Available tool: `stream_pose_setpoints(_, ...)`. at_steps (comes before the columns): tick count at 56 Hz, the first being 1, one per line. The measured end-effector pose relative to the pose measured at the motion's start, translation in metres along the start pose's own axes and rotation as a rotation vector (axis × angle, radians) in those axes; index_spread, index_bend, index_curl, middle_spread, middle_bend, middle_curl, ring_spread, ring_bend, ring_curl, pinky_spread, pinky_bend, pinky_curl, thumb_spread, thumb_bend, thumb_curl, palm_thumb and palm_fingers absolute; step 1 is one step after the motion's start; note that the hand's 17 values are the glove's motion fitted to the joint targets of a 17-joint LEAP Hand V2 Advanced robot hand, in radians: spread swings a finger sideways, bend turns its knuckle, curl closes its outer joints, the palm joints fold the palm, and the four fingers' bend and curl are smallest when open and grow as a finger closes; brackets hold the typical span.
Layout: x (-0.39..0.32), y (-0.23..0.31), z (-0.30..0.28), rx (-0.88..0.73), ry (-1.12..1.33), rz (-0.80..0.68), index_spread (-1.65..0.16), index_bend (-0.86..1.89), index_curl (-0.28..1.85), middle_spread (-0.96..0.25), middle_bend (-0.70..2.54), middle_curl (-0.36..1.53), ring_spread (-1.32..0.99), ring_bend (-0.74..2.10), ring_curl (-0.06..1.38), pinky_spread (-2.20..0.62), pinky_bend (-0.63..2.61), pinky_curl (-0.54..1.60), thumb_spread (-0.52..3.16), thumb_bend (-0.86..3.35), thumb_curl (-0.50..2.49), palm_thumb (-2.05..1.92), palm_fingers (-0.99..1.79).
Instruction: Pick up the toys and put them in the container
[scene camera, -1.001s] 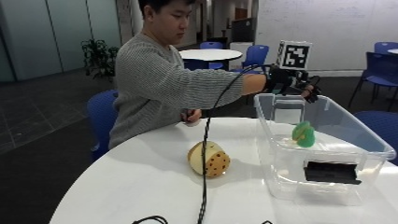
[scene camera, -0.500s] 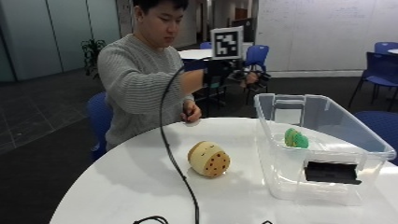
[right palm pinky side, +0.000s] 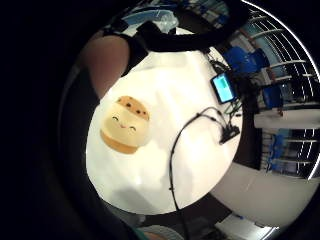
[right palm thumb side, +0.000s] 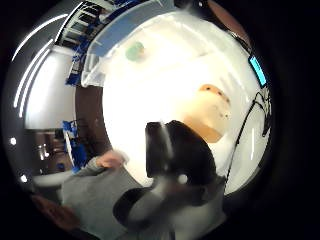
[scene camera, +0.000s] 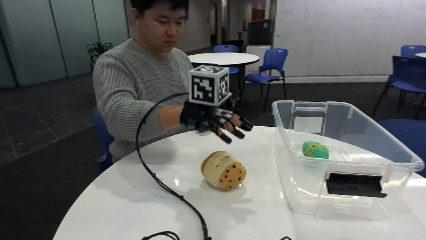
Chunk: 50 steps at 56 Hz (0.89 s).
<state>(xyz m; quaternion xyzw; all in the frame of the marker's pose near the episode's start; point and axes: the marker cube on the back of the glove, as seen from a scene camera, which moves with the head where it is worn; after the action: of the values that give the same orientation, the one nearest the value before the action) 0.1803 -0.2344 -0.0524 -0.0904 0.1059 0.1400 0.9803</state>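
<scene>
Outside view shows the gloved right hand (scene camera: 214, 122) held in the air above the white round surface (scene camera: 133, 200), fingers (scene camera: 229, 131) spread, slightly bent and pointing downward, with nothing in them. Just below and in front of the hand, apart from it, a tan round plush toy (scene camera: 223, 170) with dark spots lies on the surface. To the side of the toy stands a clear plastic container (scene camera: 346, 165), open at the top, with a green toy (scene camera: 315, 149) lying inside on its bottom and a dark label on its near wall. A black cable (scene camera: 166, 187) runs from the hand down across the surface.

From the little-finger-side palm view the plush toy (right palm pinky side: 125, 124) shows a smiling face and sits on the surface beside the cable (right palm pinky side: 172, 165). From the thumb-side palm view the same toy (right palm thumb side: 210, 112) lies past a black-gloved finger, and the container (right palm thumb side: 107, 57) with the green toy (right palm thumb side: 134, 50) stands farther off.
</scene>
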Motion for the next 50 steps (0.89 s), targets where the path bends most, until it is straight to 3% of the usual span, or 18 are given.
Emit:
stream_pose_setpoints(15, -0.010, 0.003, 0.113, -0.231, 0.057, 0.073, -0.38, 0.13, 0.39, -0.19, 0.15, 0.34, -0.17, 0.54, 0.29, 0.01, 0.99, 0.35, 1.40, 0.00, 0.24, 0.03, -0.05)
stream_pose_setpoints(26, -0.015, 0.000, 0.133, -0.157, 0.075, 0.103, -0.38, 0.18, 0.37, -0.17, 0.11, 0.28, -0.12, 0.50, 0.28, 0.00, 1.29, 0.42, 1.41, 0.05, 0.30, 0.19, -0.02)
stream_pose_setpoints(31, -0.013, -0.001, 0.131, -0.086, 0.061, 0.091, -0.39, 0.25, 0.40, -0.18, 0.16, 0.28, -0.16, 0.57, 0.28, -0.05, 1.25, 0.40, 1.44, 0.09, 0.34, 0.27, 0.15)
stream_pose_setpoints(40, -0.010, -0.009, 0.090, -0.021, 0.037, 0.063, -0.40, 0.19, 0.43, -0.22, 0.27, 0.33, -0.27, 0.73, 0.33, -0.19, 1.17, 0.36, 1.47, 0.18, 0.43, 0.45, 0.43)
stream_pose_setpoints(50, -0.002, -0.034, -0.051, 0.173, -0.009, 0.013, -0.40, 0.17, 0.46, -0.24, 0.28, 0.37, -0.33, 0.76, 0.37, -0.25, 1.18, 0.37, 1.44, 0.18, 0.49, 0.51, 0.45)
